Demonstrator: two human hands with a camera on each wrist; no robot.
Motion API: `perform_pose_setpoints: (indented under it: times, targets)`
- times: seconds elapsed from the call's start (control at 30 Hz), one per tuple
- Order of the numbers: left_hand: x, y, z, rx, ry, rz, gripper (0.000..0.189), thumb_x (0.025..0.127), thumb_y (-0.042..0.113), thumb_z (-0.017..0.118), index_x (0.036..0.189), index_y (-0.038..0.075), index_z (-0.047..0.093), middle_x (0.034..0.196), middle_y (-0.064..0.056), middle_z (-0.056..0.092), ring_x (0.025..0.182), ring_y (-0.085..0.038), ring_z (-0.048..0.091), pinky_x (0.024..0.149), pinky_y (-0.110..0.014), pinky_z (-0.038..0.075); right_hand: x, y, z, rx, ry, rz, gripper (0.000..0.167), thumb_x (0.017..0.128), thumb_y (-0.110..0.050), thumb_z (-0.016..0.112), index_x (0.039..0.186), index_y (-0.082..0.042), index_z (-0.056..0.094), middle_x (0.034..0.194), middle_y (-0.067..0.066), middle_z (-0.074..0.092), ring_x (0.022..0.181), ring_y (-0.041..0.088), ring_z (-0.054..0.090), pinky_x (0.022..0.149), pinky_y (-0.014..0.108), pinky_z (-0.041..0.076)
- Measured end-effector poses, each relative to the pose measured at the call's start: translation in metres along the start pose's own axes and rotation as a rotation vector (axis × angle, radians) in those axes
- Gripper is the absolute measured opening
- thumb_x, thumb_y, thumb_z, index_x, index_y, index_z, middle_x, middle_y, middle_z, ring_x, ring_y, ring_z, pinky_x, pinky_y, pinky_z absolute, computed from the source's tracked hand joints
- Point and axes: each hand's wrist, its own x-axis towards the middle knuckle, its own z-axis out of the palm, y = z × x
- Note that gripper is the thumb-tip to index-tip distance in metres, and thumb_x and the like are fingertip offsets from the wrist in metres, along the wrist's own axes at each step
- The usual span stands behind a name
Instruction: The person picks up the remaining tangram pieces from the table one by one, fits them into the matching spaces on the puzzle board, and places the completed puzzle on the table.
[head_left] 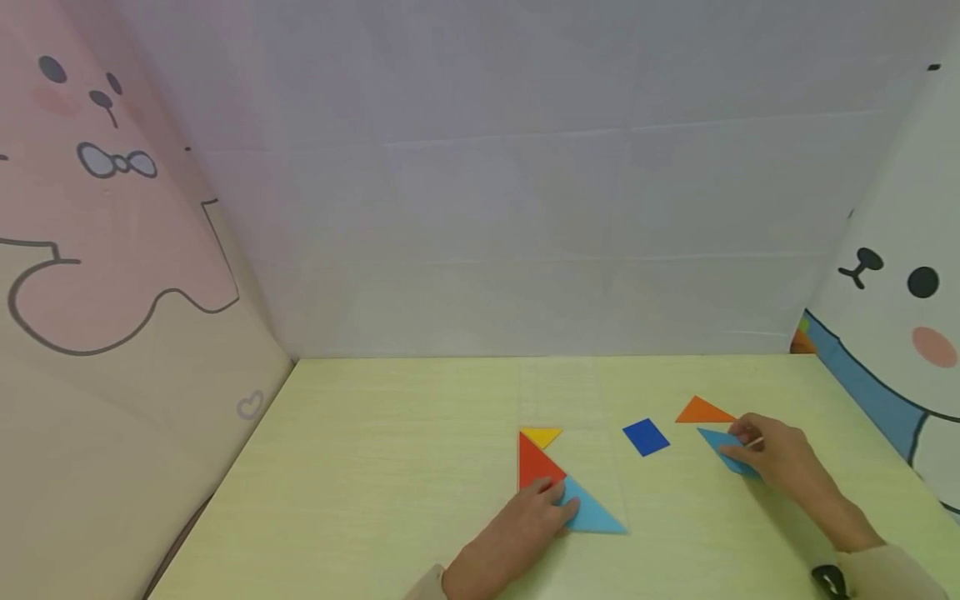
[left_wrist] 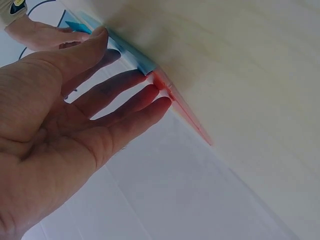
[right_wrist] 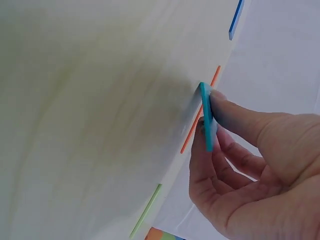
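Observation:
In the head view my left hand (head_left: 523,527) rests its fingertips on a red triangle (head_left: 536,463) and a light blue triangle (head_left: 596,515), which lie edge to edge on the table. The left wrist view shows those fingers fairly straight, touching the pieces without gripping them. At the right, my right hand (head_left: 783,462) pinches a light blue tangram piece (right_wrist: 206,117) between thumb and fingers, tilted up off the tabletop. Its full outline is hidden by the fingers. A yellow triangle (head_left: 543,437) lies at the upper edge of the red one.
Between the hands lies a dark blue square (head_left: 646,437). An orange triangle (head_left: 701,411) sits just behind the right hand. A green piece (right_wrist: 146,211) shows edge-on in the right wrist view. The pale wooden table (head_left: 337,467) meets a white sheet at the back.

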Motion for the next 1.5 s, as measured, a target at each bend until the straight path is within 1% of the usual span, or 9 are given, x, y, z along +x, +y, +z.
perform_pose_setpoints:
  times: [0.2,0.4,0.57,0.8,1.0,1.13,1.23,1.37,1.5]
  targets:
    - [0.0,0.0,0.001,0.014,0.018,0.013,0.034,0.102,0.024,0.065,0.135,0.019,0.068,0.125,0.0,0.064,0.114,-0.014,0.056,0.097,-0.018,0.047,-0.001,-0.002,0.0,0.02,-0.036,-0.008,0.027,0.093,-0.006,0.075,0.11,0.012,0.067,0.095,0.025,0.07,0.082,0.039,0.071,0.071,0.05,0.059]
    - [0.0,0.0,0.002,0.009,0.008,0.012,0.035,0.102,0.022,0.066,0.136,0.019,0.067,0.127,-0.001,0.064,0.116,-0.015,0.056,0.099,-0.019,0.047,0.0,-0.003,0.001,0.036,-0.043,-0.008,0.027,0.093,-0.008,0.075,0.112,0.011,0.068,0.096,0.025,0.071,0.082,0.037,0.071,0.07,0.048,0.059]
    - [0.0,-0.001,0.002,0.002,0.005,0.019,0.036,0.102,0.021,0.066,0.137,0.018,0.067,0.128,-0.001,0.063,0.117,-0.015,0.057,0.099,-0.019,0.048,0.001,-0.004,0.002,0.063,-0.044,0.018,0.028,0.095,-0.01,0.074,0.113,0.01,0.067,0.099,0.027,0.07,0.083,0.038,0.071,0.072,0.05,0.059]
    - [0.0,-0.001,0.002,0.002,0.003,0.018,0.036,0.102,0.022,0.065,0.138,0.018,0.067,0.128,-0.001,0.063,0.117,-0.015,0.057,0.099,-0.019,0.047,0.001,-0.005,0.004,0.107,-0.056,0.061,0.033,0.097,-0.017,0.074,0.116,0.01,0.066,0.104,0.027,0.07,0.09,0.038,0.069,0.073,0.044,0.059]
    - [0.001,-0.001,0.001,0.007,-0.008,0.014,0.037,0.102,0.025,0.064,0.139,0.019,0.067,0.129,0.0,0.063,0.117,-0.015,0.057,0.1,-0.019,0.047,0.002,-0.011,0.002,0.145,-0.077,0.116,0.04,0.098,-0.023,0.073,0.118,0.011,0.064,0.109,0.031,0.068,0.098,0.044,0.067,0.076,0.044,0.058]
    - [0.001,-0.001,0.001,-0.001,-0.02,0.008,0.038,0.102,0.023,0.065,0.139,0.019,0.066,0.129,0.0,0.063,0.118,-0.015,0.057,0.1,-0.019,0.047,0.002,-0.013,0.002,0.221,-0.113,0.165,0.049,0.099,-0.029,0.072,0.123,0.012,0.062,0.117,0.035,0.065,0.109,0.048,0.063,0.077,0.041,0.059]
    - [0.002,-0.001,0.001,-0.001,-0.025,0.004,0.039,0.101,0.021,0.067,0.14,0.02,0.066,0.13,0.0,0.063,0.119,-0.015,0.056,0.101,-0.019,0.047,0.004,-0.016,0.001,0.278,-0.144,0.208,0.054,0.1,-0.033,0.07,0.127,0.012,0.058,0.124,0.037,0.061,0.113,0.049,0.06,0.075,0.033,0.058]
    - [0.001,0.0,0.002,0.009,-0.016,0.007,0.038,0.101,0.022,0.067,0.139,0.019,0.066,0.129,0.0,0.063,0.118,-0.015,0.056,0.1,-0.019,0.047,0.005,-0.022,0.001,0.368,-0.182,0.253,0.058,0.1,-0.035,0.069,0.131,0.013,0.055,0.13,0.038,0.057,0.11,0.042,0.063,0.074,0.03,0.059]
    - [0.001,0.0,0.002,0.016,-0.004,0.009,0.037,0.101,0.022,0.067,0.138,0.019,0.067,0.129,-0.001,0.064,0.117,-0.015,0.056,0.1,-0.019,0.047,0.005,-0.027,0.002,0.437,-0.21,0.282,0.059,0.1,-0.034,0.07,0.132,0.013,0.052,0.131,0.039,0.056,0.105,0.033,0.067,0.077,0.035,0.061]
